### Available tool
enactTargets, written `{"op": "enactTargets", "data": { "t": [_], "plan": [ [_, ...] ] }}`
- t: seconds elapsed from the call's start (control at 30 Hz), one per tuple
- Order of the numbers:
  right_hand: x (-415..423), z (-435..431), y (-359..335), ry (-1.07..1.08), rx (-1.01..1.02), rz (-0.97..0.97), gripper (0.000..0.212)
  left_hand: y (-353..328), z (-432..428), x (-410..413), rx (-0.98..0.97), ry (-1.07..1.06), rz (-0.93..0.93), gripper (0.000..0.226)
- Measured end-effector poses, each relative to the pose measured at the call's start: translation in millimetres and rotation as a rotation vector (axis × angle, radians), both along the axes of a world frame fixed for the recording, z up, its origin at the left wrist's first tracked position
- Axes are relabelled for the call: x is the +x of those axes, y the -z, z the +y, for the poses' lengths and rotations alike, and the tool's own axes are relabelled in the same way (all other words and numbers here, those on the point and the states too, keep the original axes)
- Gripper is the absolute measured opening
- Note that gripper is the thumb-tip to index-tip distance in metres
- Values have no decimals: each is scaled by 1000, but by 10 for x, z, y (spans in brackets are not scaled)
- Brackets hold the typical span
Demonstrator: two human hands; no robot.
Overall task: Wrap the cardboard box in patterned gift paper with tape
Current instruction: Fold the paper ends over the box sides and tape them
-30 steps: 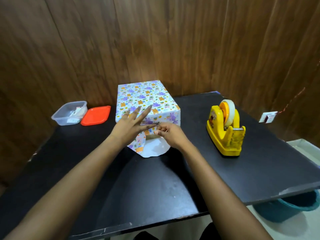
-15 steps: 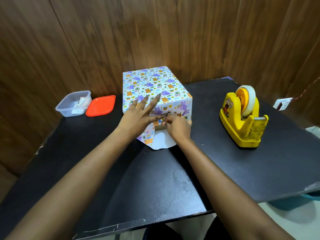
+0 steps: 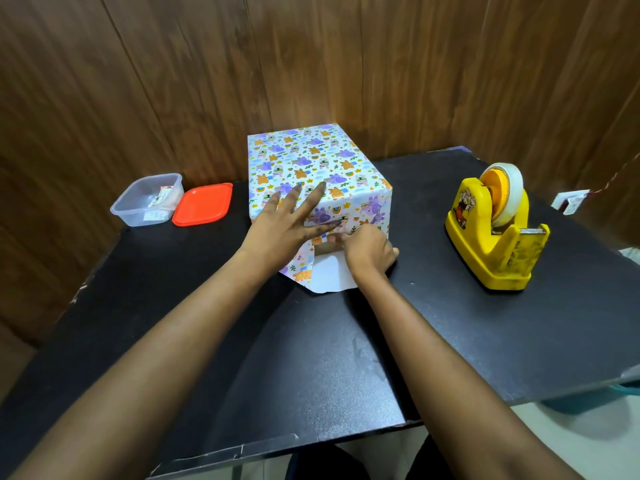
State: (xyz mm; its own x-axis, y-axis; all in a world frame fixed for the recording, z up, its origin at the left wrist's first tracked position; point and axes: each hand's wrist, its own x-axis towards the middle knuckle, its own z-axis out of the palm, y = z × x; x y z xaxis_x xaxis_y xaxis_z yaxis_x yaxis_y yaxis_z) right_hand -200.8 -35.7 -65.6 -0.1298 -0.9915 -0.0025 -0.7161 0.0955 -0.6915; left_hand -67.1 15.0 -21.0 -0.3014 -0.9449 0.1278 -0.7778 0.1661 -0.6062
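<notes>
Box end under folding, both grips on the near face.
The cardboard box in white animal-patterned gift paper [image 3: 311, 164] stands on the black table [image 3: 311, 358]. The left grip [image 3: 289, 225], wide and flat with fingers spread, presses the box's near top edge. The right grip [image 3: 369, 249], fingers curled, is at the box's near face; whether it pinches paper cannot be told. A yellow tape dispenser [image 3: 495, 237] stands well right of the box, and a clear plastic tub [image 3: 145, 199] and a red lid [image 3: 202, 204] lie to its left.

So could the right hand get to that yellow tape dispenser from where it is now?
Probably yes: only bare table lies between the right hand and the tape dispenser, on its own side.
</notes>
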Motion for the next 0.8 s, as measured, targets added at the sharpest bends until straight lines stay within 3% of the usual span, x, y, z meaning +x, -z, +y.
{"op": "enactTargets", "data": {
  "t": [0.2,0.43,0.5,0.6,0.8],
  "plan": [
    [-20,-53,9,-41,55,-111,40,-23,16,-7,13,-8,-4,72],
    [-142,-168,-90,-64,262,-304,49,-23,27,-8,5,10,25,71],
    [-136,-174,-106,-59,287,-315,44,-16,17,0,5,5,15,73],
    [-171,-186,-170,-82,369,-458,15,-25,10,11,17,6,10,76],
    [-423,-202,-230,-103,580,-801,20,-15,4,10,21,8,-4,79]
  ]
}}
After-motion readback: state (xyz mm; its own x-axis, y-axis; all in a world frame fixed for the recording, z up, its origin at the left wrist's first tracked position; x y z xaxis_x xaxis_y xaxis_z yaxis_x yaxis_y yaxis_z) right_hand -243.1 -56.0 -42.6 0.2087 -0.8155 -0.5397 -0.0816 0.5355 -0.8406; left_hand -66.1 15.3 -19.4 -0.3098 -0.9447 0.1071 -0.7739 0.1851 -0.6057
